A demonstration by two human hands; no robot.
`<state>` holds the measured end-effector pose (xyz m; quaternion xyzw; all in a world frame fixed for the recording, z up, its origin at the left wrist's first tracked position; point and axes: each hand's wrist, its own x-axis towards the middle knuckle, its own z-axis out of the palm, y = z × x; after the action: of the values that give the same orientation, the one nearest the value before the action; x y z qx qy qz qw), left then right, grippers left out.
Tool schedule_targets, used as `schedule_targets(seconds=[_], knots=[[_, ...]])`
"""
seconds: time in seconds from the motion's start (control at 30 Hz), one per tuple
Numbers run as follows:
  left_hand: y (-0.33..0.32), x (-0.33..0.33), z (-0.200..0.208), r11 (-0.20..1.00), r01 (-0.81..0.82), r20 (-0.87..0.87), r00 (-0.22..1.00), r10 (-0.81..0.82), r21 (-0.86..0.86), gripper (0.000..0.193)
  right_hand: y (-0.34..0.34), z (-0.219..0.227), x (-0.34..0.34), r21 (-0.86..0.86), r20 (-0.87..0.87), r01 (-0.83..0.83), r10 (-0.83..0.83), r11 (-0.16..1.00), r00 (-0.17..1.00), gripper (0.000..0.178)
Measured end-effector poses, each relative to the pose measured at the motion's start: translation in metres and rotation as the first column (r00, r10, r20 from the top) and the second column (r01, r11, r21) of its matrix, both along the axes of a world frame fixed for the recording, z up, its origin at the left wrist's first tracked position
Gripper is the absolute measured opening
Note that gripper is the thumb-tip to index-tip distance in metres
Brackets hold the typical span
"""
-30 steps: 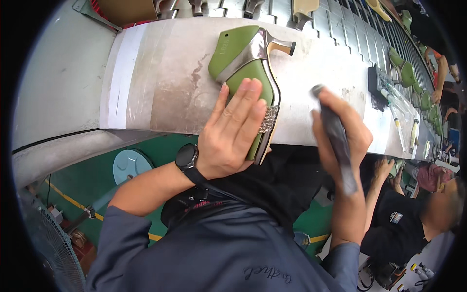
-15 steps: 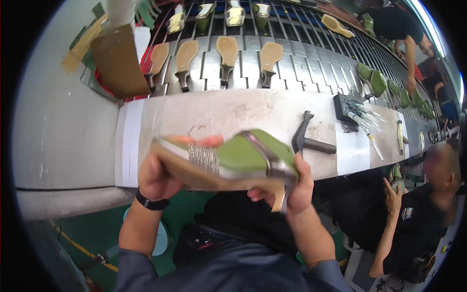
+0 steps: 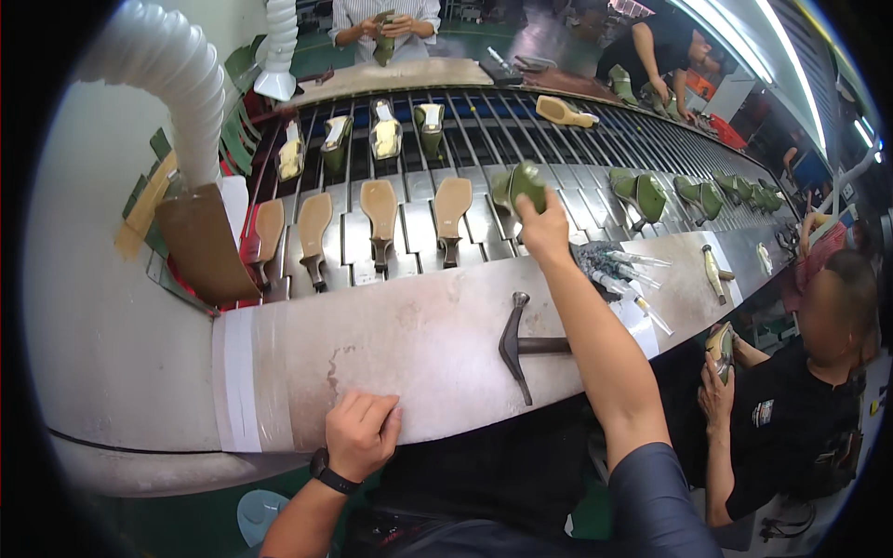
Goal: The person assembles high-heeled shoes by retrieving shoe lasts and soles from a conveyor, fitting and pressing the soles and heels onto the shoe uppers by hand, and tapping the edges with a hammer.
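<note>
A green shoe [image 3: 517, 189] sits at the near side of the slatted conveyor, to the right of a row of tan-soled shoes. My right hand [image 3: 547, 229] reaches out over the bench and grips it, thumb and fingers closed at its near side; the hand covers part of the shoe. Down at the bench's front edge, my left hand [image 3: 361, 432] rests with its fingers curled in and nothing visible in them. A dark hammer [image 3: 514, 346] lies on the bench between my two arms.
Several upturned shoes with tan soles [image 3: 379, 209] line the conveyor [image 3: 493, 246]. Brushes or syringes [image 3: 633, 270] lie by my right forearm. A brown board [image 3: 200, 244] stands at left below a white hose [image 3: 191, 102]. A co-worker [image 3: 791, 409] sits at right holding a shoe.
The green shoe, held in both hands over the bench before, is now on the conveyor in my right hand. My left hand has let go and dropped to the bench edge. The view has tilted up.
</note>
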<state>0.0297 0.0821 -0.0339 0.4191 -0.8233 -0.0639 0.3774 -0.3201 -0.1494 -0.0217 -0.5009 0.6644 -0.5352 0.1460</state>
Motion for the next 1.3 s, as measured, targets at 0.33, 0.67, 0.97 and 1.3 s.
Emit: schedule_targets(seconds=[0.33, 0.67, 0.97, 1.3], knots=[[0.005, 0.003, -0.007, 0.999, -0.019, 0.045, 0.999, 0.02, -0.03, 0.006, 0.043, -0.026, 0.025, -0.032, -0.186, -0.038, 0.031, 0.999, 0.982, 0.078], [0.006, -0.004, -0.014, 0.995, -0.091, 0.107, 0.99, 0.094, -0.037, 0.004, 0.17, -0.03, 0.072, -0.077, -0.384, -0.239, 0.193, 0.968, 0.903, 0.025], [0.009, -0.003, -0.023, 0.987, -0.15, 0.097, 0.983, 0.156, -0.064, 0.005, 0.163, -0.032, 0.052, -0.04, -0.441, -0.353, 0.3, 0.935, 0.846, 0.026], [0.009, -0.002, -0.006, 0.979, -0.176, 0.137, 0.972, 0.189, -0.101, 0.004, 0.136, -0.03, 0.021, -0.088, -0.43, -0.236, 0.177, 0.968, 0.886, 0.02]])
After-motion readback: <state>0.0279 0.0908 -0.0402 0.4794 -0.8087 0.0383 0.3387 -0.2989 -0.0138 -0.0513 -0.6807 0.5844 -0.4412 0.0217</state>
